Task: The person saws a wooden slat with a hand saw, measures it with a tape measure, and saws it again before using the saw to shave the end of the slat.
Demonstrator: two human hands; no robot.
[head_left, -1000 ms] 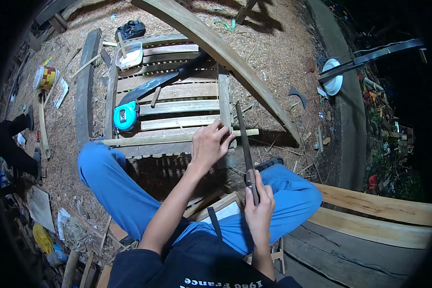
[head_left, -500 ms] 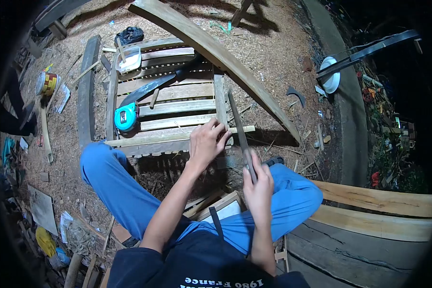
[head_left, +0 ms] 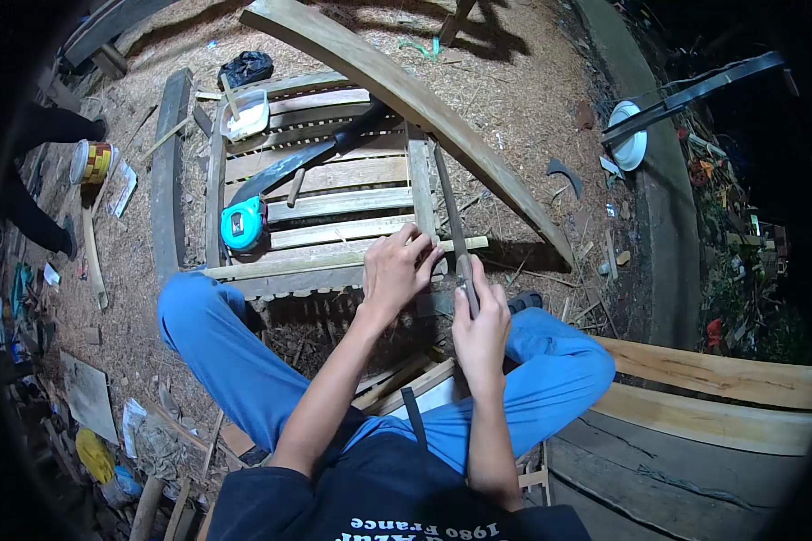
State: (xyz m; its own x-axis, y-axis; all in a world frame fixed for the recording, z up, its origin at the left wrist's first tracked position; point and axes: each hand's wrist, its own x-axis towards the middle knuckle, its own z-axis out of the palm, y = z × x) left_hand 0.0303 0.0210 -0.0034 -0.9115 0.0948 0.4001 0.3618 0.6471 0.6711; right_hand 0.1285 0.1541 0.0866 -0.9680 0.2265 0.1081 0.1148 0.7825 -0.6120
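My left hand [head_left: 395, 270] presses with closed fingers on a thin wooden strip [head_left: 311, 264], which lies across the near end of a slatted wooden frame [head_left: 421, 180]. The strip's right end sticks out past the frame. My right hand [head_left: 481, 326] is wrapped round the handle of a long dark blade [head_left: 453, 203]. The blade points away from me and crosses the strip near its right end, just right of my left hand. A teal tape measure [head_left: 243, 224], a large knife [head_left: 289, 166] and a short stick [head_left: 295, 187] lie on the slats.
A curved beam [head_left: 406, 104] slants over the frame's right side. A plastic tub [head_left: 245, 115] sits at its far left corner. Planks [head_left: 704, 419] lie at the right. Another person's legs [head_left: 45, 198] are at the far left, by a patterned bucket [head_left: 92, 163].
My right hand has pushed the blade forward, away from me, across the strip. My left hand has stayed on the strip. The other person's legs have shifted.
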